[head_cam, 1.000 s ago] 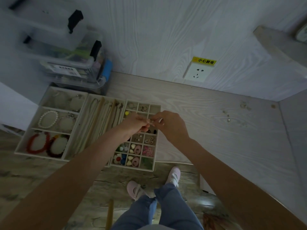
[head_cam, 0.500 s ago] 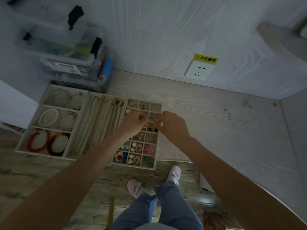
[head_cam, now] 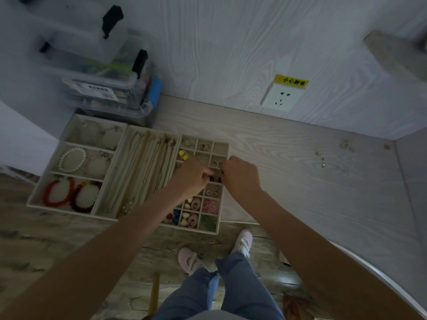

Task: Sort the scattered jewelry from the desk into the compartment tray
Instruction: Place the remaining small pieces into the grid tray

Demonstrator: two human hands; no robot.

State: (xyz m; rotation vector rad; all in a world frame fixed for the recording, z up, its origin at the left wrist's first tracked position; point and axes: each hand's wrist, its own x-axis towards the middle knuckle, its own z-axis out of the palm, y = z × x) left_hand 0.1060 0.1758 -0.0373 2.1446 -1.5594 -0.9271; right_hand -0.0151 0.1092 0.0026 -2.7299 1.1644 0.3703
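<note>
Pale wood-grain desk set against a matching wall.

On its left end lie three beige compartment trays side by side, touching, their near edges overhanging the desk's front. Behind them stand stacked clear plastic storage boxes. Well apart, near the right back corner, lie a few small scattered jewelry pieces.

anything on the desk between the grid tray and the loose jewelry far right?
Head view: bare desk between the grid tray and the loose jewelry; right hand overlaps the tray's edge.
</note>
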